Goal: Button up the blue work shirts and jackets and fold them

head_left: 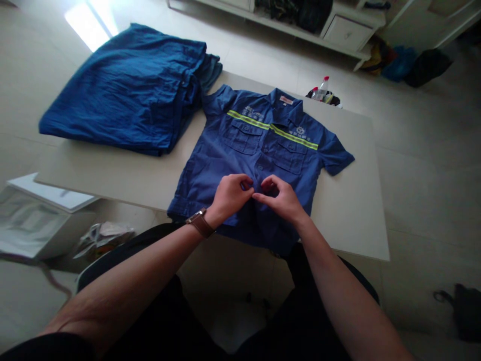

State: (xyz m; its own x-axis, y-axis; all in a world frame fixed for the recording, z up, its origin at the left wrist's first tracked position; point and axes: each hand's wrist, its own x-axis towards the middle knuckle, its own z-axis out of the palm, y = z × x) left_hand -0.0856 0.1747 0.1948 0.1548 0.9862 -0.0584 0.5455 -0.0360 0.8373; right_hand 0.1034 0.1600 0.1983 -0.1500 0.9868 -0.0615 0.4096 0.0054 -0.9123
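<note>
A blue short-sleeved work shirt [240, 150] lies face up, collar away from me, with a yellow-green reflective stripe across the chest and two flap pockets. My left hand [233, 195], with a brown-strapped watch [201, 222] on its wrist, pinches the shirt's front opening below the chest buttons. Close beside it, my right hand [278, 198] pinches the other side of the opening, thumb and fingers curled. The two thumbs nearly meet. What lies between the fingertips is mostly hidden. The shirt's hem hangs over the near table edge.
A stack of folded blue clothes [124, 90] covers the left part of the white table [356, 210]. Bottles with red caps [321, 90] stand beyond the far edge. A white cabinet [349, 35] is at the back. A white box [45, 210] sits at the lower left.
</note>
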